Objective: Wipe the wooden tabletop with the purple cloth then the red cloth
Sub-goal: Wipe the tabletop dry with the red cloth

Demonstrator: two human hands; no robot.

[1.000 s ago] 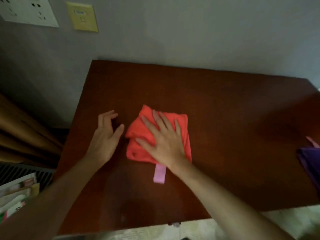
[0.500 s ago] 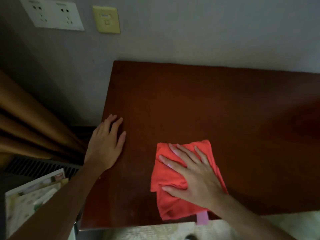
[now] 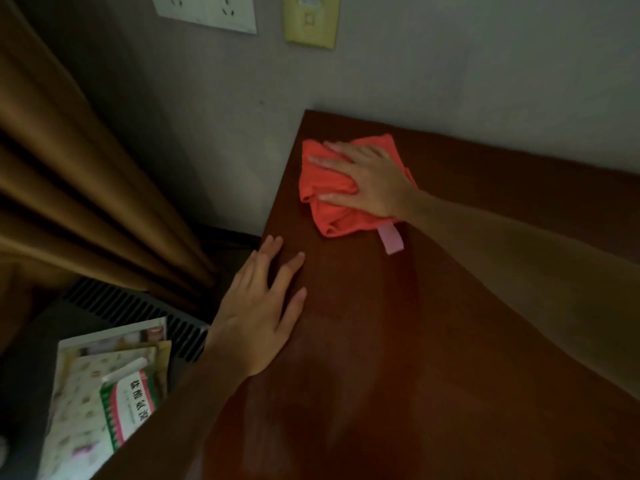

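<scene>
The scene is seen from a single wide-angle camera worn on the head, aimed forward and steeply down. The worktop (image 3: 450, 341) is viewed from close above, its far left corner set near the middle of the frame and its surface running off the right and bottom edges. The wall (image 3: 450, 64) behind is taken in at the top, a curtain (image 3: 69, 185) at the left. Both forearms are seen entering from the bottom and right. Straight lines are bent toward the edges.

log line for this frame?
phase: red-cloth wipe | right hand: flat on crumpled red cloth, far-left corner | left hand: flat on dark wooden tabletop
</scene>
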